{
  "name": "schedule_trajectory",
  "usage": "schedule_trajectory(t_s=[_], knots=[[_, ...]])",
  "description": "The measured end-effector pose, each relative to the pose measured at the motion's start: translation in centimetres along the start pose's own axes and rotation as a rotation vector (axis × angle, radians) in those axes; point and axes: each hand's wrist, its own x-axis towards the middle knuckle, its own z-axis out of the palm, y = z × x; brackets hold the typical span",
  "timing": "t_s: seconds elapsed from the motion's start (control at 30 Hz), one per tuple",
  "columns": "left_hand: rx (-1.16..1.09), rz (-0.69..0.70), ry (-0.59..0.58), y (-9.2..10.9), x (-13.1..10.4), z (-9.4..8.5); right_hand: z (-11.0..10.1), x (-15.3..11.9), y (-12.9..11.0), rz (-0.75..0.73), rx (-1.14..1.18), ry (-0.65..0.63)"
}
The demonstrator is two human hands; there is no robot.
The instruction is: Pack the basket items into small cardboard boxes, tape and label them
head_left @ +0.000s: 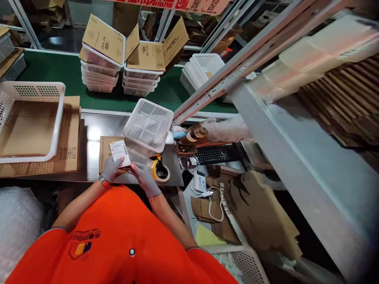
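A white printed label (120,153) is gripped in my gloved left hand (111,169), its thumb resting on the label's lower part. My gloved right hand (144,177) is closed near the label's lower right corner, its fingertips pinched on something too small to make out. Under the label lies a piece of brown cardboard (104,151) on the metal table (91,157). Right of my right hand are a tape dispenser (160,169) with an orange and black body and a roll of tape. Just behind the hands sits a white perforated basket (149,125).
A larger white basket (56,122) rests on cardboard at the left. Stacked baskets (99,73) with cardboard stand on the green conveyor (71,92). A slanting metal post (213,92), keyboard (213,154), bottle (197,134) and phone-like device (200,181) are at the right.
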Motion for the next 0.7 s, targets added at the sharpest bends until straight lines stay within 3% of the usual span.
schedule_trajectory(t_s=[0.13, 0.23, 0.33, 0.4, 0.43, 0.5, 0.57, 0.63, 0.7], knots=[[-0.039, -0.035, 0.005, -0.8, -0.4, 1.2, -1.5, -0.5, 0.1, -0.001, -0.006, 0.03], [0.054, -0.034, 0.017, -1.3, -0.9, 2.4, -2.6, -0.8, 0.5, 0.0, -0.009, 0.035], [0.316, 0.003, 0.116, -1.4, -2.3, 3.5, -3.8, -1.4, 1.5, -0.015, -0.021, 0.054], [0.543, 0.104, 0.196, -1.3, -3.2, 4.2, -4.8, -1.6, 2.3, -0.041, -0.026, 0.09], [0.623, 0.178, 0.174, -1.2, -3.6, 4.5, -5.3, -1.6, 2.7, -0.057, -0.024, 0.108], [0.695, 0.282, 0.015, -1.0, -4.1, 5.0, -6.2, -1.4, 3.3, -0.075, -0.028, 0.097], [0.689, 0.298, -0.153, -0.8, -4.4, 5.2, -6.6, -1.4, 3.6, -0.081, -0.057, 0.058], [0.684, 0.26, -0.204, -0.7, -4.5, 5.3, -6.9, -1.9, 3.5, -0.079, -0.098, 0.036], [0.652, 0.212, -0.183, -0.7, -4.4, 5.3, -7.3, -2.7, 3.3, -0.081, -0.116, 0.061]])
